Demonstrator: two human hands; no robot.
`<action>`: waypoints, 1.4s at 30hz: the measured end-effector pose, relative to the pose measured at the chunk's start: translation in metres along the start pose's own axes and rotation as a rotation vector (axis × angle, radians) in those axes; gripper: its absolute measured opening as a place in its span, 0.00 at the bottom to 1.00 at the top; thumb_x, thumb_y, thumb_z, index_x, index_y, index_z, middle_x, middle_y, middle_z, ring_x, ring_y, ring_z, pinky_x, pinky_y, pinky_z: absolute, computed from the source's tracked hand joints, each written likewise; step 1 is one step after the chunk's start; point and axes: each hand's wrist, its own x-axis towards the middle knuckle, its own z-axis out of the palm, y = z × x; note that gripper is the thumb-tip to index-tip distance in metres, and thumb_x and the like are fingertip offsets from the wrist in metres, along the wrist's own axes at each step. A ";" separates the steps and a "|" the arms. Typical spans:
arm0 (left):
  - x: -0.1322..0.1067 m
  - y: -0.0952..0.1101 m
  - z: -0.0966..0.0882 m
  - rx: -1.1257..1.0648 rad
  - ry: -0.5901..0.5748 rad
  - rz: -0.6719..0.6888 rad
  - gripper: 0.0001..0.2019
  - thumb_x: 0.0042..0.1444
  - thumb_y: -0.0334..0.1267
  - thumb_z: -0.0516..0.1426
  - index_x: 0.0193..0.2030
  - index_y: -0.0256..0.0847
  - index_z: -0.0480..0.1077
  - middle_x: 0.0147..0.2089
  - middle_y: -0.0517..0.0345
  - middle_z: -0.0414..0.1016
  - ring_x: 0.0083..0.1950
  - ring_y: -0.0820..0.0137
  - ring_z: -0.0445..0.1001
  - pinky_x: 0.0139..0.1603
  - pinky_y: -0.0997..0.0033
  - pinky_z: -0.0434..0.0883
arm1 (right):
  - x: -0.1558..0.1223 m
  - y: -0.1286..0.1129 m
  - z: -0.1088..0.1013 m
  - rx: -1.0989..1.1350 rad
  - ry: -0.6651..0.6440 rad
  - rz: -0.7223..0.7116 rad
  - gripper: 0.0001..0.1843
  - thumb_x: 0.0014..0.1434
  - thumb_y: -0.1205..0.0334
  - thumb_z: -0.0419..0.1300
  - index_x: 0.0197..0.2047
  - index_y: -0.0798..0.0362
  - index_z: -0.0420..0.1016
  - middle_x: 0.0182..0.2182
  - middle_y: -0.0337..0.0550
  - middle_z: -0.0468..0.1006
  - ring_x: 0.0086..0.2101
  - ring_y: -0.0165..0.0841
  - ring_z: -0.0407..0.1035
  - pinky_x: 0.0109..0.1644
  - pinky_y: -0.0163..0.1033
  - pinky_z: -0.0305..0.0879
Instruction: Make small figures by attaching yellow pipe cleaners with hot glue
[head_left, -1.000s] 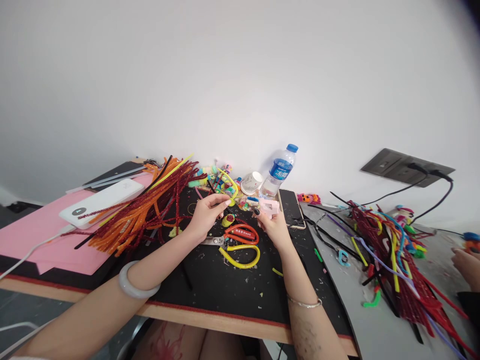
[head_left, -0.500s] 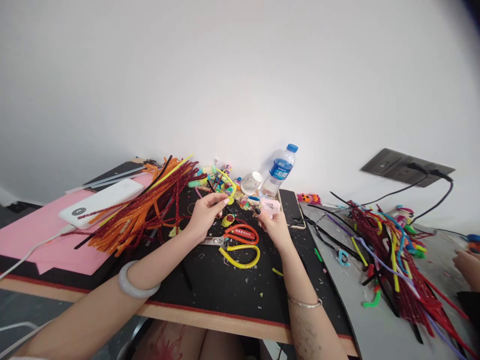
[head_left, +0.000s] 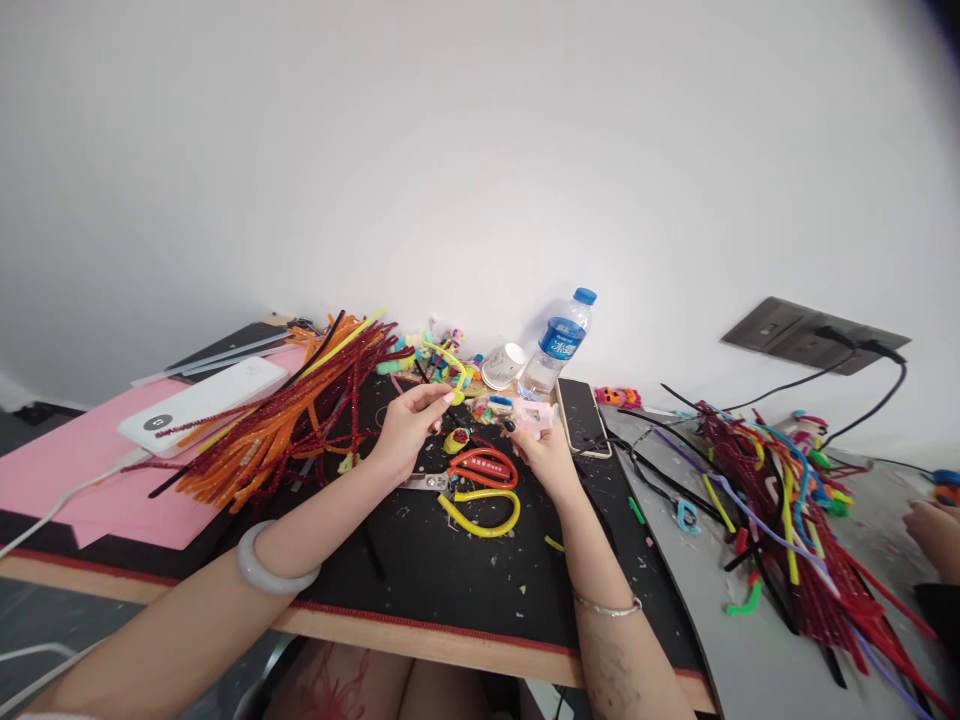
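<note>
My left hand [head_left: 412, 425] pinches a bent yellow pipe cleaner [head_left: 459, 378] between thumb and fingertips, its lower end curled into a small coil at the fingers. My right hand [head_left: 540, 450] is closed around a small pink glue gun [head_left: 534, 414], whose blue tip points left toward the pipe cleaner without visibly touching it. Between the hands, on the black mat [head_left: 465, 575], sits a small yellow-green piece with a dark red centre [head_left: 456, 440]. Just below it lie scissors [head_left: 480, 490] with one red and one yellow handle loop.
Red and orange pipe cleaners [head_left: 300, 420] and a white power bank [head_left: 202, 400] lie on pink sheets [head_left: 45, 480] at left. A paper cup [head_left: 504, 366], water bottle [head_left: 559, 345] and phone [head_left: 585, 415] stand or lie behind. Another person's hand [head_left: 934, 535] is at far right, near mixed pipe cleaners [head_left: 795, 520].
The glue gun in my right hand has shifted slightly left and down. My left hand has moved the yellow pipe cleaner a little to the left. The scissors and other items stay put.
</note>
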 end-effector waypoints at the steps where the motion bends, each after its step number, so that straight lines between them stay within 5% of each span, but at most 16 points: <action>1: 0.000 0.000 0.000 -0.012 0.001 -0.007 0.14 0.41 0.40 0.64 0.35 0.38 0.73 0.28 0.62 0.68 0.22 0.82 0.58 0.22 0.79 0.56 | 0.000 -0.001 0.000 -0.004 -0.003 -0.003 0.14 0.50 0.53 0.59 0.24 0.56 0.66 0.14 0.33 0.62 0.16 0.24 0.53 0.19 0.30 0.48; 20: 0.000 0.000 0.000 -0.122 0.009 -0.095 0.15 0.37 0.39 0.66 0.34 0.37 0.74 0.26 0.63 0.67 0.21 0.84 0.57 0.21 0.80 0.55 | -0.002 -0.003 0.006 -0.056 0.010 -0.040 0.14 0.49 0.54 0.60 0.22 0.57 0.69 0.13 0.34 0.62 0.19 0.27 0.57 0.24 0.32 0.54; 42: -0.002 0.001 0.000 -0.101 -0.031 -0.120 0.14 0.39 0.39 0.65 0.34 0.37 0.73 0.23 0.66 0.63 0.20 0.84 0.56 0.21 0.80 0.54 | 0.000 0.000 0.003 -0.013 0.083 -0.029 0.13 0.49 0.54 0.59 0.26 0.56 0.68 0.14 0.32 0.63 0.17 0.24 0.54 0.20 0.31 0.49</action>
